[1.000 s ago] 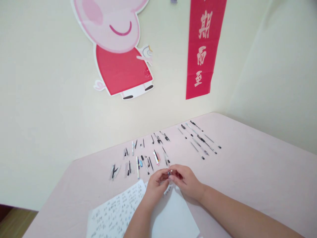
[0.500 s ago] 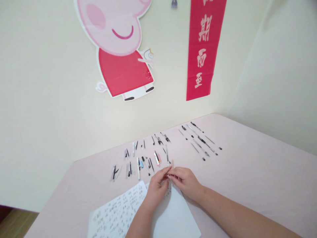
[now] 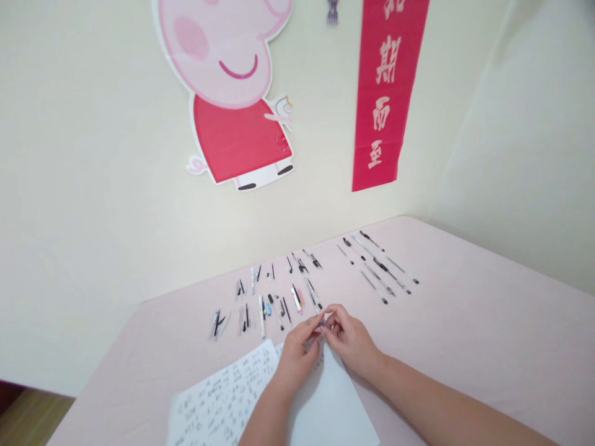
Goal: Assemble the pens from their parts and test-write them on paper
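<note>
Pinching with left hand (image 3: 300, 354) and right hand (image 3: 353, 339), at lower centre, a small piece (image 3: 324, 322) too hidden to name; just beyond, toward upper left, slim pen parts (image 3: 314, 294), lying lengthwise toward both hands, about equally near.

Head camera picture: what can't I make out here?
In the head view:
Small thing between left hand and right hand: mostly covered by fingers, so which grip holds it is unclear.
Written sheet: lettering too small; bottom cut off by the lower edge.
Pig cutout, red banner: tops cut off by the upper edge.
</note>
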A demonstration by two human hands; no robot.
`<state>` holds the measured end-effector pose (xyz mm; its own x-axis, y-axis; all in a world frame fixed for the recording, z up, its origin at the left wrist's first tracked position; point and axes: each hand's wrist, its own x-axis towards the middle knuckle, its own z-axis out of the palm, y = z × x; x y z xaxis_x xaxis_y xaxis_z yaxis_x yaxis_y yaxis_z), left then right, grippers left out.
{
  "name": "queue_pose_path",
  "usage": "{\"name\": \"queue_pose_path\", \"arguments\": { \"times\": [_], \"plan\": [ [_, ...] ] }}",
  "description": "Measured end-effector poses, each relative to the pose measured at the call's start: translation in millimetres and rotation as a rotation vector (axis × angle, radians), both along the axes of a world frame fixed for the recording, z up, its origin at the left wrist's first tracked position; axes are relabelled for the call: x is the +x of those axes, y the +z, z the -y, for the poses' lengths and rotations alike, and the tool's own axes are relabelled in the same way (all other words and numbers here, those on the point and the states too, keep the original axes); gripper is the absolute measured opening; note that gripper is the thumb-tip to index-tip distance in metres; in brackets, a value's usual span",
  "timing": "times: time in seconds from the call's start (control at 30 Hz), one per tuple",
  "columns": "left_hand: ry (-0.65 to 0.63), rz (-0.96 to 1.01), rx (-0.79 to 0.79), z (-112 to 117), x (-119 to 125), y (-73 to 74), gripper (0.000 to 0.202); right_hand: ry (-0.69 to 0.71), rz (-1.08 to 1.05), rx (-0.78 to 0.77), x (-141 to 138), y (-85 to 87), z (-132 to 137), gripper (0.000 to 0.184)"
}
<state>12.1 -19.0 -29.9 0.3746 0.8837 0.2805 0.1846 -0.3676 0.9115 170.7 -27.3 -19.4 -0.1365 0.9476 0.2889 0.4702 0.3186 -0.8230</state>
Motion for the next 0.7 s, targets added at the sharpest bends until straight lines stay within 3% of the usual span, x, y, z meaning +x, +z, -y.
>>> {"name": "queue_pose_path", "arguments": {
  "times": [0.33, 0.53, 0.7],
  "plan": [
    [0.018, -0.169, 0.184, -2.8, -2.7, -11.5, 0.055, 0.01, -0.121, -0.065, -2.8, -12.4, -7.2, 0.017],
    [0.003, -0.156, 0.152, 0.3, -1.4, -5.8, 0.055, -0.045, -0.283, -0.16, 1.7, -21.3, -21.9, 0.013],
    [0.033, -0.093, 0.073, 2.1, -0.4, -3.0, 0.049, -0.185, -0.383, -0.237, 18.2, -12.3, -49.7, 0.021]
  ]
}}
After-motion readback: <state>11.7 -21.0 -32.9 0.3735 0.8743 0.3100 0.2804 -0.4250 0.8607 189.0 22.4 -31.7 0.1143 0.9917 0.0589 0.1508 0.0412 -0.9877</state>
